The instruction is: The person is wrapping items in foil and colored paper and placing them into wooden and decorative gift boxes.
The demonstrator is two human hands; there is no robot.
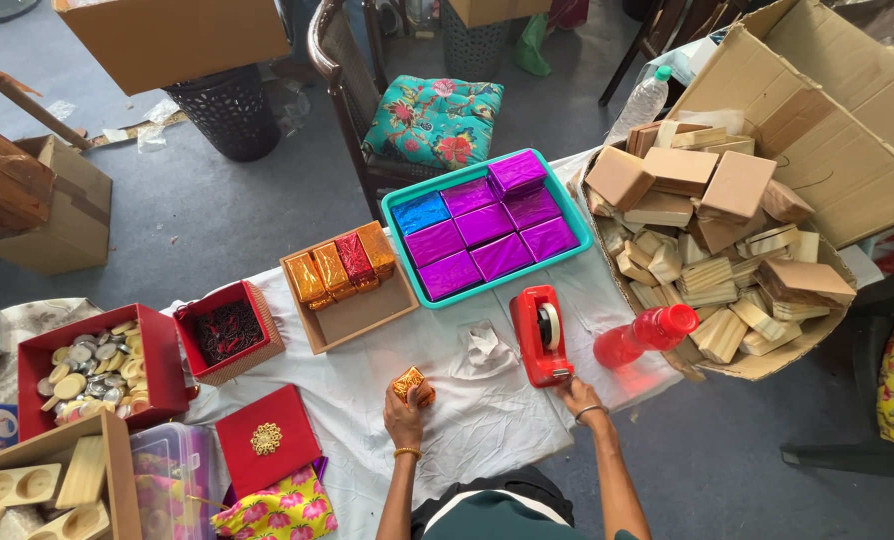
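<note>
Wrapped block: a small block in crinkled gold-orange foil (409, 384) sits on the white cloth near the table's front edge, tilted a little, its foil creased and shiny
Left hand: the left hand (403, 412) is closed over the near side of the block, fingers curled round it and pinning it to the cloth, apparently to keep the wrapping from springing open
Right hand: the right hand (577, 398) rests at the near end of the red tape dispenser (540, 335), fingertips at its cutting edge; whether it pinches a strip of tape I cannot tell
Dispenser placement: set just right of the block, within easy reach of the free hand
Scrap: a crumpled clear wrapper (484, 345) lies between block and dispenser
Finished pieces: a teal tray (407, 202) holds purple foil blocks and one blue; a shallow wooden tray (355, 318) beside it holds gold and red ones stood in a row
Raw stock: an open cardboard box (827, 130) at the right is heaped with bare wooden blocks, with a red bottle (645, 335) lying against it
Left side: red boxes of round tokens (92, 365) and dark bits, plus a red lid with a gold ornament (265, 438)
</note>
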